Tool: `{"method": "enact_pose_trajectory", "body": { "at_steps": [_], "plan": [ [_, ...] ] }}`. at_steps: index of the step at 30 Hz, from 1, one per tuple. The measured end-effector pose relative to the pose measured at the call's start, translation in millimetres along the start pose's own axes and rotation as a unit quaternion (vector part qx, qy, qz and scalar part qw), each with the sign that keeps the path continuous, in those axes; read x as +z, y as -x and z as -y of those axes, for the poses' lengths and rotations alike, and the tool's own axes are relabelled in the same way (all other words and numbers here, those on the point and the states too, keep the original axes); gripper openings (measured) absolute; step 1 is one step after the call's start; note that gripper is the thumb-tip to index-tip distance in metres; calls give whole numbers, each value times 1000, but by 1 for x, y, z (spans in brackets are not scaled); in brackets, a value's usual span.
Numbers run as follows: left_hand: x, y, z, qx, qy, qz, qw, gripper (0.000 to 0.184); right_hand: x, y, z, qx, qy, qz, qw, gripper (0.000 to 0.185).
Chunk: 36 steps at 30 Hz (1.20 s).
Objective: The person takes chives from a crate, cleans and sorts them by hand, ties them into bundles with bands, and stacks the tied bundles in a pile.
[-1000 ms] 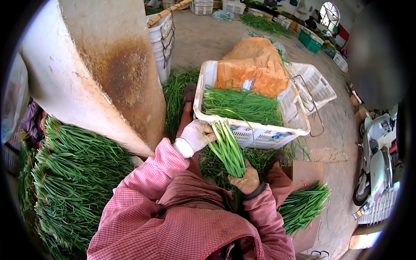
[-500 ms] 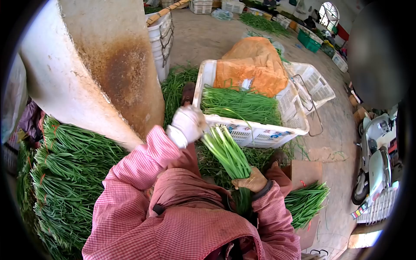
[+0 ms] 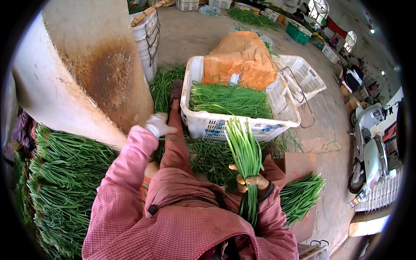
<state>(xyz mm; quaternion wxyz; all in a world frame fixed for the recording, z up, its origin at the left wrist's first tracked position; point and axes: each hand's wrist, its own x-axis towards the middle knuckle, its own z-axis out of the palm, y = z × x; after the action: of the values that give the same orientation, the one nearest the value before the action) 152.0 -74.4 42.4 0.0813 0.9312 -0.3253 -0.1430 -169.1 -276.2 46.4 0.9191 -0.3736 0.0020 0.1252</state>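
Greens bunch (image 3: 242, 149) | in right hand (image 3: 256, 182) | left hand (image 3: 162, 126) now farther away

Flr (image 3: 186, 37): loose grn stalks (image 3: 212, 158), brn board (image 3: 300, 161).

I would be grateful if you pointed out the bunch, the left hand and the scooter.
Bunch (image 3: 243, 145): head view, on the pale green stalks beyond the right hand (image 3: 258, 182).
Left hand (image 3: 162, 126): head view, on its white glove.
Scooter (image 3: 375, 161): head view, on its pale body.
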Motion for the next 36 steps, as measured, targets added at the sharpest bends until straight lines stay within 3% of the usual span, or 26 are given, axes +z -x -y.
{"method": "enact_pose_trajectory", "body": {
  "at_steps": [1, 2, 4, 6, 7, 8, 9, 10, 12, 13, 15, 16, 17, 18, 19, 20, 21, 22, 23, 24, 25, 27, 28, 30, 34, 36],
  "plan": [
    [3, 17, -26, 100, 226, 49, 968, 77, -2, -3, -4, -1, -17, -6, 1000, 71],
    [20, 17, -45, 191, 394, 162, 884, 80, -3, -4, -9, -2, -34, -13, 999, 70],
    [16, 64, -99, 121, 665, 276, 683, 69, 8, -15, -7, -25, 184, -129, 974, 49],
    [27, 65, -137, 144, 794, 308, 504, 53, 10, -30, -23, -50, 425, -232, 874, 32],
    [39, 52, -145, 87, 818, 274, 498, 42, 2, -41, -37, -138, 572, -270, 762, 36],
    [46, 41, -149, 31, 839, 261, 477, 38, -3, -52, -51, -218, 698, -294, 616, 40],
    [47, 39, -150, 27, 850, 267, 454, 37, 35, -55, -41, -114, 651, -390, 641, 42],
    [47, 36, -149, 26, 859, 270, 434, 35, 43, -56, -39, -117, 649, -394, 641, 42],
    [46, 33, -144, 56, 862, 275, 422, 34, 50, -59, -39, -59, 602, -398, 689, 52],
    [46, 34, -141, 72, 860, 270, 427, 36, 43, -61, -45, -59, 598, -397, 694, 52],
    [41, 33, -132, 70, 870, 263, 412, 39, 12, -64, -64, -157, 472, -281, 821, 56],
    [26, 35, -129, 49, 877, 198, 435, 37, 14, -57, -57, -82, 165, -226, 957, 58],
    [7, 38, -122, -39, 879, 100, 464, 35, 17, -50, -49, 3, -167, -239, 957, 61],
    [-13, 38, -111, -75, 884, 23, 461, 34, -2, -29, -55, -1, 174, -146, 974, 58],
    [-20, 23, -83, -57, 904, -6, 425, 29, -20, -8, -61, -58, 488, -88, 866, 54],
    [-15, -2, -44, 46, 914, -35, 402, 23, -35, 20, -62, 146, 358, -137, 912, 49],
    [-25, -8, -15, 52, 915, -85, 392, 19, -42, 48, -57, 185, 329, -244, 893, 44],
    [-32, -13, 12, 45, 934, -98, 340, 19, -76, 82, -69, 128, 341, -310, 878, 39],
    [-28, -27, 49, 74, 933, -112, 333, 21, -91, 107, -71, 104, 220, -439, 865, 33],
    [-31, -26, 57, 75, 930, -121, 338, 21, -81, 113, -55, 94, 245, -530, 806, 28],
    [-35, -24, 62, 72, 932, -134, 330, 21, -104, 126, -51, -46, 94, -490, 865, 29],
    [-36, -26, 63, 89, 928, -144, 332, 22, -103, 123, -39, -191, 162, -533, 808, 30],
    [-37, -24, 54, 95, 926, -136, 338, 22, -72, 100, -20, -185, 378, -602, 679, 30],
    [-36, -19, 27, 111, 922, -102, 356, 21, -45, 61, 0, -342, 322, -549, 691, 30],
    [-27, -16, -13, 123, 922, -81, 358, 21, 37, -3, 27, -420, 533, -420, 603, 27],
    [-24, -16, -23, 98, 923, -79, 363, 21, 60, -25, 20, -398, 631, -323, 582, 25]
  ]
}}
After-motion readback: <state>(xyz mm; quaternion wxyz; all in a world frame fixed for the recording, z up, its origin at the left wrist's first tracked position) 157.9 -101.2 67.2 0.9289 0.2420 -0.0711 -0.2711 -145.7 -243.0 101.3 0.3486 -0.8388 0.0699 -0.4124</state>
